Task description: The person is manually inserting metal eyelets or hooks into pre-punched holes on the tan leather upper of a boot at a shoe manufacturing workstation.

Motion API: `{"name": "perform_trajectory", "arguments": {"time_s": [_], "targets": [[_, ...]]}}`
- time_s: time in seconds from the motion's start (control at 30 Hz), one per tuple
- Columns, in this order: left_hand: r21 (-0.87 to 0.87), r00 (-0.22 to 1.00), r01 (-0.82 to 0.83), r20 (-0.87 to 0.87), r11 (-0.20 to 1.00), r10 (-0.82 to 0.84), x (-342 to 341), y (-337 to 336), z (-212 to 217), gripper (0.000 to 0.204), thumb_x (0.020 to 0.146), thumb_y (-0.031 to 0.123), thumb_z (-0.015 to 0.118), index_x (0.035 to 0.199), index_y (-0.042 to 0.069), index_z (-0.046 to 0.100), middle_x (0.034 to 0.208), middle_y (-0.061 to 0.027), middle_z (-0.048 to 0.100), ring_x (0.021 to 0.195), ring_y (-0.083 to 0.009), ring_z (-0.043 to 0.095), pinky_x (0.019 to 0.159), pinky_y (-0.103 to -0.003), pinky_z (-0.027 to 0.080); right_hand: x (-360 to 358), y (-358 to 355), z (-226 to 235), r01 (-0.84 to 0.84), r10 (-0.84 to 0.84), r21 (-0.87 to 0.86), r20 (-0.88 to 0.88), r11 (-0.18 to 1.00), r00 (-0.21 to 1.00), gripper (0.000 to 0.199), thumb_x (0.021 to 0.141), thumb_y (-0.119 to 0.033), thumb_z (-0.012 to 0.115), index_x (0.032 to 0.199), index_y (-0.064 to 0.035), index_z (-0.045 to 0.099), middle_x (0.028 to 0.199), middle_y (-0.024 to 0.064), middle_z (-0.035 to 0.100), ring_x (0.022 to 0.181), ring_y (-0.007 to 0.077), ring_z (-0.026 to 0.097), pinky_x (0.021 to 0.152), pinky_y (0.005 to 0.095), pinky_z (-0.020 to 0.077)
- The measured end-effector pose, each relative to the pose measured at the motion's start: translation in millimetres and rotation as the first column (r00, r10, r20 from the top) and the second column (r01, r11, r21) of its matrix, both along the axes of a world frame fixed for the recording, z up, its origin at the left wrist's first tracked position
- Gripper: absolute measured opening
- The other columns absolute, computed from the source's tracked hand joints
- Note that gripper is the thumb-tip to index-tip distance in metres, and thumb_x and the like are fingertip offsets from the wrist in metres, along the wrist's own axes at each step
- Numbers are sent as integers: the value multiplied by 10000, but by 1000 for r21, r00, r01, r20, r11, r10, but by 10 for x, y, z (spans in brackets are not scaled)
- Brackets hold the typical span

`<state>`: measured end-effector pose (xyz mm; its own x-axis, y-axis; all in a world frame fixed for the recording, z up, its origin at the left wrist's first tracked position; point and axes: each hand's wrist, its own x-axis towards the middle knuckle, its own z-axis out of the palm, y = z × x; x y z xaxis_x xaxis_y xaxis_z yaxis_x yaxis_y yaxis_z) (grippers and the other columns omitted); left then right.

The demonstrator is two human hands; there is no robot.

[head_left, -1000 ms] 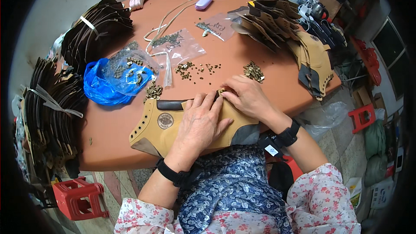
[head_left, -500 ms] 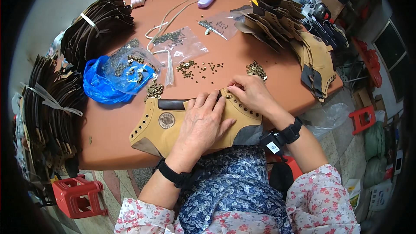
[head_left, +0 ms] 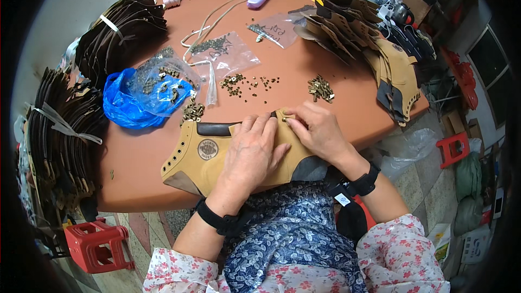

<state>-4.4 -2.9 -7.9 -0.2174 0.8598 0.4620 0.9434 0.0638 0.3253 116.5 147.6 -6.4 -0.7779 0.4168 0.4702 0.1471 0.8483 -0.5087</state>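
Observation:
A tan shoe upper (head_left: 217,165) with grey corner patches and a dark padded collar lies along the table's near edge. My left hand (head_left: 252,154) rests flat on its middle, fingers extended and thumb apart. At the far edge, my right hand (head_left: 320,130) pinches a small brass piece (head_left: 284,120) between thumb and fingertips, beside the collar. My right hand covers most of the eyelet row at that end; a row of eyelets (head_left: 178,153) shows at the left end. Just beyond my right hand sits a heap of elongated brass fittings (head_left: 321,88).
Loose brass rivets (head_left: 233,84) and clear bags (head_left: 230,57) lie mid-table. A blue plastic bag (head_left: 122,106) sits left. Bundled dark pieces (head_left: 65,135) stack at the left edge, tan uppers (head_left: 399,73) at the right. A red stool (head_left: 97,247) stands below.
My right hand has shifted slightly left and tilted over the eyelet row, hiding the eyelets that showed before. My left hand stays on the upper.

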Motion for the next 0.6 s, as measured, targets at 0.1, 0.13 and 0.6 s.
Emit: {"name": "perform_trajectory", "arguments": {"time_s": [0.1,0.13,0.6], "targets": [[-23,998,-16,65,1000,17,2,12,12,440,830,264,742,1145,-3,592,1198,-153,591,1121,-329,539,960,-438,446,-31,-83,17,-35,35,83,6,996,999,106,865,-141,680,918,-50,676,850,127,634,812,339,636,715,423,518],[-14,998,-14,66,1000,15,5,17,15,423,830,258,740,1131,-1,593,1184,-152,592,1118,-330,540,955,-437,448,-34,-82,-3,-43,42,116,13,992,999,102,859,-141,685,914,-56,672,843,123,623,809,336,634,710,423,518],[-38,999,-22,31,999,23,6,11,22,398,828,257,741,1098,4,596,1182,-149,588,1111,-319,540,933,-434,451,38,128,-46,11,-4,-148,46,989,999,134,859,-96,724,906,12,658,799,126,647,699,229,627,643,342,504]]}}
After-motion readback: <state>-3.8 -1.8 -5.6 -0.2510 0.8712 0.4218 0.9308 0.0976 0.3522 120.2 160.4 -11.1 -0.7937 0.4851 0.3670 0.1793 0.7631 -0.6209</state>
